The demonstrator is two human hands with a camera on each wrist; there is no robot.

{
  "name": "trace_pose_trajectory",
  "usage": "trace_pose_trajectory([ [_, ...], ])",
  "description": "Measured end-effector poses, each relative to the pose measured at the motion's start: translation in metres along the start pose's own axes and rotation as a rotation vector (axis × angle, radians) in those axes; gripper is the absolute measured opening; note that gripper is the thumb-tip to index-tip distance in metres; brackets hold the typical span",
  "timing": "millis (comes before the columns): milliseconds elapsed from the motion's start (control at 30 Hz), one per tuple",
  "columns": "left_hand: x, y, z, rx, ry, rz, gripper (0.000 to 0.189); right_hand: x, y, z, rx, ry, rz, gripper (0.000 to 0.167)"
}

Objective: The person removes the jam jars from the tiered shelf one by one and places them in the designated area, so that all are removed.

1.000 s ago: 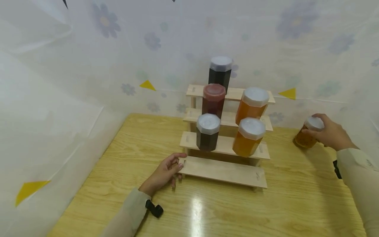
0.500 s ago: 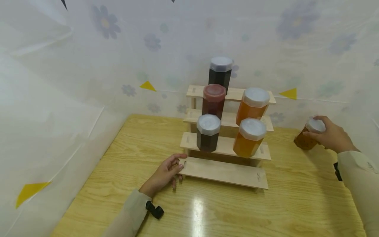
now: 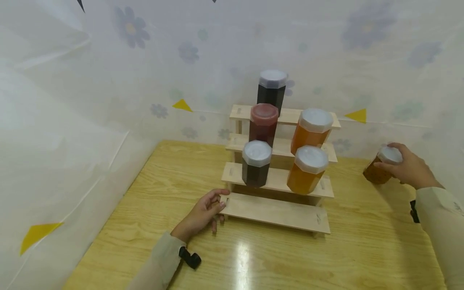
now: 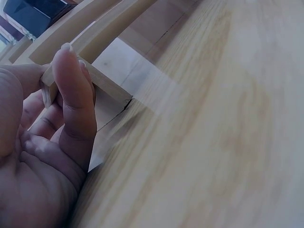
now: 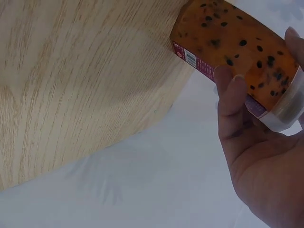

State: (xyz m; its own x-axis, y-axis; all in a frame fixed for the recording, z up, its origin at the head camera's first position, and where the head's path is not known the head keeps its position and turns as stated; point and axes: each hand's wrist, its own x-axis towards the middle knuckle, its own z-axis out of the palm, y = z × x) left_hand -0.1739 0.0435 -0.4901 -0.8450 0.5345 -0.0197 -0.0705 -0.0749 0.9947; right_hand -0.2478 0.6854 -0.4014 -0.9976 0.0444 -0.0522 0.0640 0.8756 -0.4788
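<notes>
At the back right of the table, my right hand (image 3: 413, 167) grips a jar (image 3: 375, 173) near its white lid, fingers and thumb around it. The right wrist view shows the jar's orange filling (image 5: 237, 42) dotted with black seeds and a purple label (image 5: 202, 65) along one side. My left hand (image 3: 199, 213) pinches the left end of the lowest board of a stepped wooden display rack (image 3: 275, 211). Close up, the thumb (image 4: 73, 90) and fingers meet around the board's end (image 4: 111, 88).
On the rack's upper steps stand a black jar (image 3: 270, 94), a red jar (image 3: 263, 127), a dark brown jar (image 3: 255, 173) and two amber jars, one behind (image 3: 309, 137) and one in front (image 3: 304, 177). A flowered white sheet (image 3: 224, 52) hangs behind and beside the wood-grain table (image 3: 174, 169).
The head view has shifted slightly, so everything sits a little further right and lower in it. Both hands keep the same holds.
</notes>
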Motion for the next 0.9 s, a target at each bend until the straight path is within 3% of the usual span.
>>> trace_pose_trajectory([
  [200,0.0,0.0,0.001,-0.01,-0.015,-0.005,0.044,-0.005,-0.005,-0.003,-0.003,-0.013,0.021,0.096],
  [433,0.0,0.001,0.0,-0.002,-0.009,0.006,0.043,-0.008,-0.019,-0.013,-0.082,0.12,-0.045,0.083],
  [600,-0.001,0.003,0.0,-0.002,-0.006,0.003,0.043,-0.008,-0.031,-0.028,-0.109,0.208,-0.042,0.079],
  [767,0.0,0.003,0.0,-0.01,-0.008,0.003,0.043,-0.009,-0.041,-0.039,-0.106,0.244,-0.022,0.078],
  [900,-0.001,0.003,0.0,-0.016,-0.014,0.007,0.044,-0.009,-0.053,-0.045,-0.104,0.275,-0.066,0.076],
])
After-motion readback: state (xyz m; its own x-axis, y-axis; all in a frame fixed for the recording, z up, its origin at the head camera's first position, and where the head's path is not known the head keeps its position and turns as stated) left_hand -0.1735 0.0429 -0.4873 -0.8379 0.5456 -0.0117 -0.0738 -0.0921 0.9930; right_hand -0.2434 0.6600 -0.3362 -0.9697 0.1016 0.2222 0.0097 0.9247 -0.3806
